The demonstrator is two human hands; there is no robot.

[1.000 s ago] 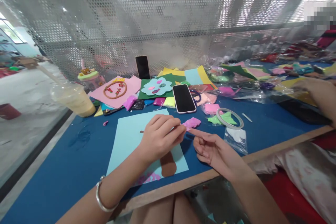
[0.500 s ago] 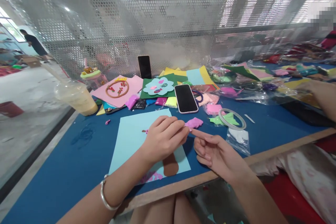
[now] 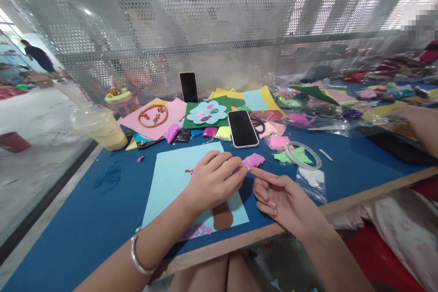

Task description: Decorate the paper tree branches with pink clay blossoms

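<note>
My left hand point(image 3: 217, 178) reaches over a light blue sheet of paper point(image 3: 162, 187), its fingers pinched together. At their tips shows a tiny bit of pink clay point(image 3: 247, 167), partly hidden. My right hand point(image 3: 278, 198) points its index finger at this bit, tip against it; the other fingers curl loosely with nothing visible in them. Just behind the fingertips lies a lump of purple-pink clay point(image 3: 255, 160). On the sheet are a brown trunk-like shape point(image 3: 223, 216), purple-pink patches point(image 3: 198, 230) at the near edge and a small brown piece with pink dots, partly covered by my left hand.
A phone point(image 3: 242, 128), clay packets point(image 3: 224, 133), a tape roll point(image 3: 304, 155) and finished paper crafts point(image 3: 207, 113) lie behind. A drink cup point(image 3: 99, 127) stands at left. Another person's hand point(image 3: 415, 121) is at far right. A perforated metal screen point(image 3: 239, 54) borders the back.
Both hands hold nearly the same place. A little more of the pink bit shows between the fingertips. A person in the far left background has shifted slightly left.
</note>
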